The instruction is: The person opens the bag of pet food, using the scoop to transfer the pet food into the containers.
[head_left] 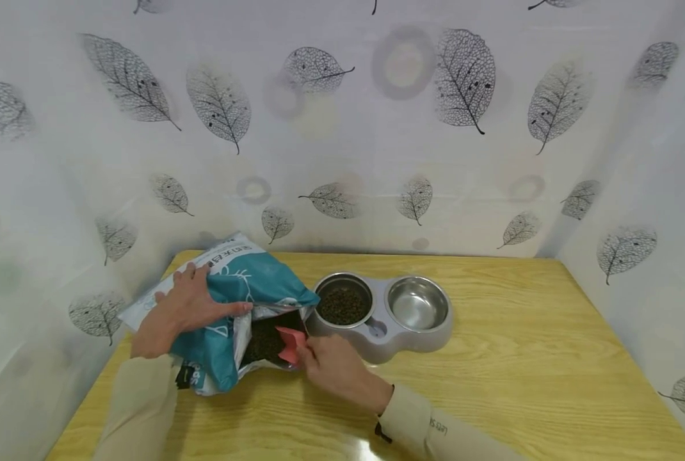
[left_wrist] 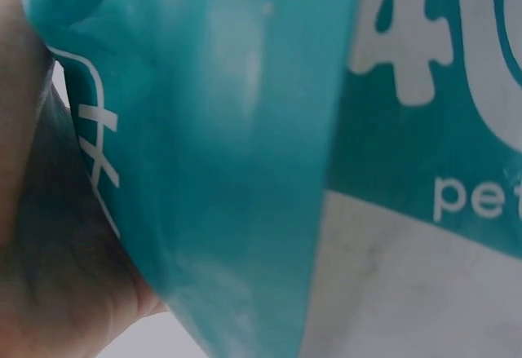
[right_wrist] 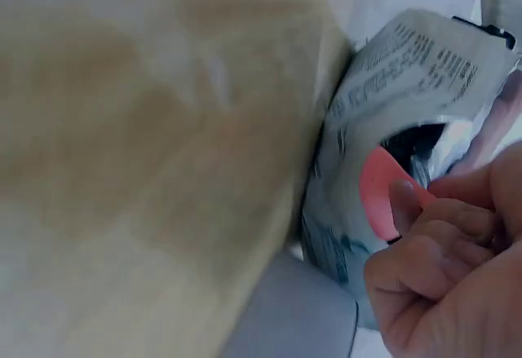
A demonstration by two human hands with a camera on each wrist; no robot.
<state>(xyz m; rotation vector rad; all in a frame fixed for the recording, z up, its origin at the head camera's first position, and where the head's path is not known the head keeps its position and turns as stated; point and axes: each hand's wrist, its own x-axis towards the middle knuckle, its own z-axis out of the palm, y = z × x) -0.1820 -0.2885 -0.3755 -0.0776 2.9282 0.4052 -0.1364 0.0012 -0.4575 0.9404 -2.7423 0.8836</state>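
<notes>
A teal and white pet food bag [head_left: 262, 275] lies tilted on the left of the table, its mouth facing front right and dark kibble [head_left: 262, 342] showing inside. My left hand [head_left: 189, 307] grips the bag from above, thumb along the upper edge of the mouth and fingers spread over the top; teal plastic fills most of the left wrist view. At the mouth, my right hand [head_left: 339, 371] holds a pink scoop [head_left: 290, 342] by its handle. The right wrist view shows curled fingers around the scoop [right_wrist: 379, 191]. Whether the scoop carries kibble is hidden.
Just right of the bag stands a grey double feeder [head_left: 377, 346]. Its left steel bowl [head_left: 342, 278] contains kibble; the right steel bowl [head_left: 417, 304] shows bare metal. The wooden table [head_left: 527, 358] extends to the right. Leaf-patterned sheets [head_left: 342, 141] enclose the back and sides.
</notes>
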